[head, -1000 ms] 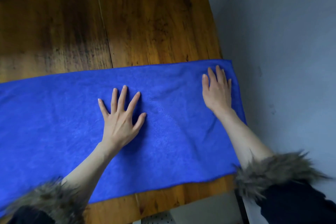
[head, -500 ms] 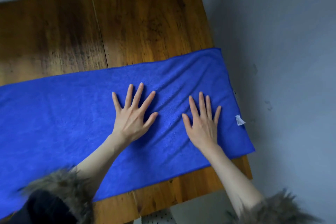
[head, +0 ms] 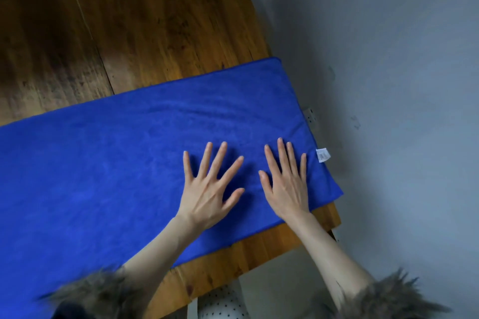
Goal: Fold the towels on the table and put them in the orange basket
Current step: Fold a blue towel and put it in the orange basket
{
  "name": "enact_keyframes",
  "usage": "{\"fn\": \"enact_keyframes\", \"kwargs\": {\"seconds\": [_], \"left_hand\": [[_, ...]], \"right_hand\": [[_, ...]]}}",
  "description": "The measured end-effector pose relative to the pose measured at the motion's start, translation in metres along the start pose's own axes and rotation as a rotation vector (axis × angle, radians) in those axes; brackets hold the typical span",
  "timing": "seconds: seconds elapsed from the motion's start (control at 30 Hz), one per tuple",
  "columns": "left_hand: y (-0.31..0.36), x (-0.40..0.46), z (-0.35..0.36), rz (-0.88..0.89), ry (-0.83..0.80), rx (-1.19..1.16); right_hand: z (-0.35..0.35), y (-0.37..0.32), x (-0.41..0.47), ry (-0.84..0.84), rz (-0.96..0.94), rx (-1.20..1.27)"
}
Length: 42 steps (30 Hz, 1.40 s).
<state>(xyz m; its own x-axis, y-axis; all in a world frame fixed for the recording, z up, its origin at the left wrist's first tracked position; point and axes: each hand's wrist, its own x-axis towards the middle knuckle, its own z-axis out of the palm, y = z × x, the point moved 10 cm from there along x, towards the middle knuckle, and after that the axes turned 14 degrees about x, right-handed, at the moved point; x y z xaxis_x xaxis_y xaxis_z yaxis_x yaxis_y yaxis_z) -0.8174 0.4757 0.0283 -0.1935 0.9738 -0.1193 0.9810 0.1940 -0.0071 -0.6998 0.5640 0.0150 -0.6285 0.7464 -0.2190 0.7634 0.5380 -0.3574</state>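
Nearest the viewer, two fur-trimmed sleeves (head: 103, 290) frame bare forearms that reach up over the near edge of the table (head: 160, 23). Just beyond that edge lies the blue towel (head: 90, 163), a long band spread flat on the wood and running off to the left of both hands.

The left hand (head: 207, 189) lies palm down on the towel with its fingers straight and fanned wide, holding nothing. The right hand (head: 287, 186) lies just beside it, also flat, fingers straight and closer together, holding nothing. Both press on the cloth near its right end. A small white label (head: 322, 155) sticks out from the towel's edge just right of the right hand.

This looks like smoothing before the next fold. To do it well, the palms should slide outward from the middle with even, light pressure, so that the faint ripples beyond the fingertips run out toward the far edge rather than bunch. The right end overhangs the table corner slightly, so pressing there may drag the cloth off; the left hand can anchor while the right strokes.

Beyond the towel is bare wood, then a grey wall (head: 388, 59). The orange basket is not in view.
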Motion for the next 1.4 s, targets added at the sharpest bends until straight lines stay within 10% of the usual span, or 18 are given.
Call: {"fn": "enact_keyframes", "kwargs": {"seconds": [0.27, 0.57, 0.83, 1.07, 1.4], "left_hand": [[0.014, 0.002, 0.015, 0.002, -0.051, 0.058], [0.014, 0.002, 0.02, 0.006, -0.116, 0.062], [0.015, 0.003, 0.002, -0.028, -0.092, -0.164], [0.022, -0.007, -0.021, -0.123, -0.165, -0.821], [0.003, -0.002, -0.013, -0.375, -0.226, -0.859]], "right_hand": [[-0.079, 0.043, -0.021, 0.398, 0.113, 0.191], [-0.053, 0.128, -0.05, 0.156, 0.849, 0.299], [-0.077, 0.078, -0.041, 0.312, 0.721, 0.781], [-0.046, 0.006, -0.017, -0.036, 0.694, 1.062], [-0.052, -0.003, 0.03, -0.078, 0.52, 0.849]]}}
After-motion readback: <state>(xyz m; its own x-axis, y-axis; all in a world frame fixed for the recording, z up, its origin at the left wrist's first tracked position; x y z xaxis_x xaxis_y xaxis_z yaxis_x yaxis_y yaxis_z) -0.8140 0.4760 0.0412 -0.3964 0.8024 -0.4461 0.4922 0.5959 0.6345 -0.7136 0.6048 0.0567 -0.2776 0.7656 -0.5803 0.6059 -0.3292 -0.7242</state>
